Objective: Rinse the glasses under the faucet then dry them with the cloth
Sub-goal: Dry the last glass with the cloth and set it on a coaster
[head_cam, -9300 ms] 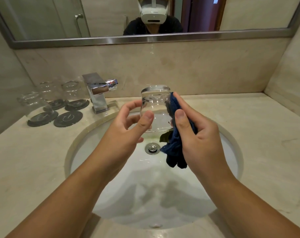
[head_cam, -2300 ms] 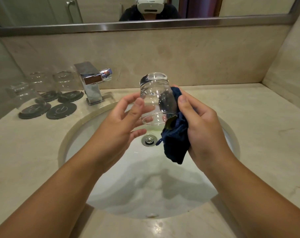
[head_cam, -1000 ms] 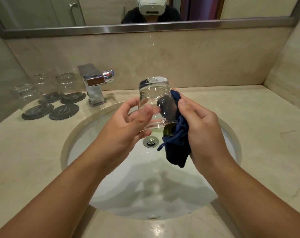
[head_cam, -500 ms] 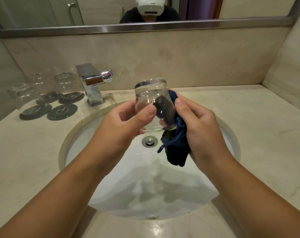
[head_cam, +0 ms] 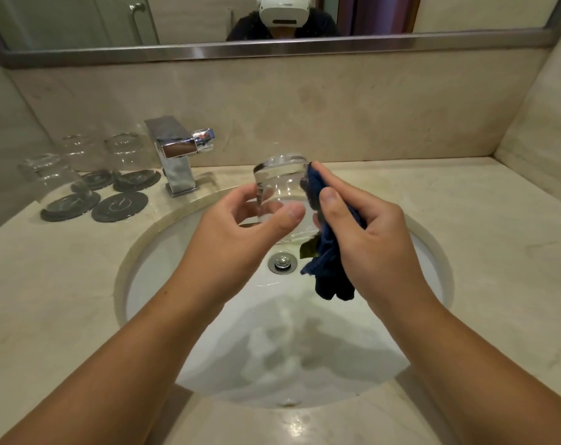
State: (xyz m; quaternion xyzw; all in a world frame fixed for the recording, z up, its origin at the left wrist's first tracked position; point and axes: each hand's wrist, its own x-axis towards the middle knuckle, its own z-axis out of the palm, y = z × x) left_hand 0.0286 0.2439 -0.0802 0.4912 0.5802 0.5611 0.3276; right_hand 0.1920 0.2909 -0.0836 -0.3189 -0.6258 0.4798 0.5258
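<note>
A clear glass (head_cam: pixel 280 184) is held upside down over the white sink basin (head_cam: pixel 208 348). My left hand (head_cam: pixel 237 232) grips it from the left, thumb on the near side. My right hand (head_cam: pixel 366 239) holds a dark blue cloth (head_cam: pixel 329 268) and presses it against the glass's right side; the cloth's lower end hangs loose over the basin. No water runs from the chrome faucet (head_cam: pixel 179 155) at the back left.
Three more glasses stand upside down on dark round coasters left of the faucet, one of them (head_cam: pixel 52 181) nearest the wall; one coaster (head_cam: pixel 120 206) is bare. The drain (head_cam: pixel 282 263) lies under the hands. Beige counter (head_cam: pixel 465 236) stretches right; a mirror hangs above.
The glass has been turned a little between my hands while the cloth rubs its right side. Both hands stay over the drain, in about the same place.
</note>
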